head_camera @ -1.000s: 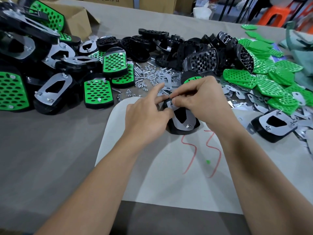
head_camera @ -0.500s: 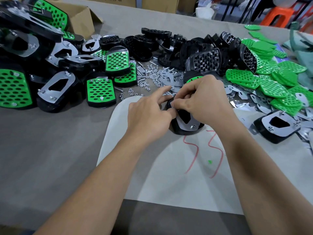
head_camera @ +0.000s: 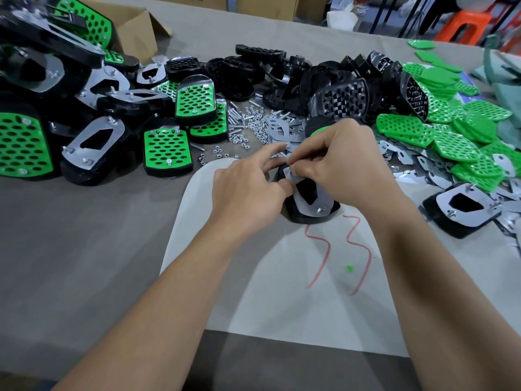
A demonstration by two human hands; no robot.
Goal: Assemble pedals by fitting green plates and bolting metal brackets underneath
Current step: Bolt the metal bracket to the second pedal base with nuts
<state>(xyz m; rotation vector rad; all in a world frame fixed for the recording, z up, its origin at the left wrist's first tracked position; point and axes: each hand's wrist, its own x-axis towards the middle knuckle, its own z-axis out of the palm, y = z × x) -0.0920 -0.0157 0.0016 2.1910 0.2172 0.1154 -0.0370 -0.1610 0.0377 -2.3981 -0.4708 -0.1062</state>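
Hands (head_camera: 248, 193) (head_camera: 344, 162) grip pedal (head_camera: 308, 207), nuts (head_camera: 248, 131) behind, green plates (head_camera: 406, 132) rt

We are holding a black pedal (head_camera: 308, 220), lying underside-up on a white sheet (head_camera: 282, 292), with our left hand (head_camera: 248, 190) while our right hand (head_camera: 341, 162) is pinching the far end of its metal bracket (head_camera: 306, 206).

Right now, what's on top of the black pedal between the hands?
A metal bracket lies on the black pedal, a bolt showing at its near end. The right hand and left hand cover its far end, so any fastener there is hidden.
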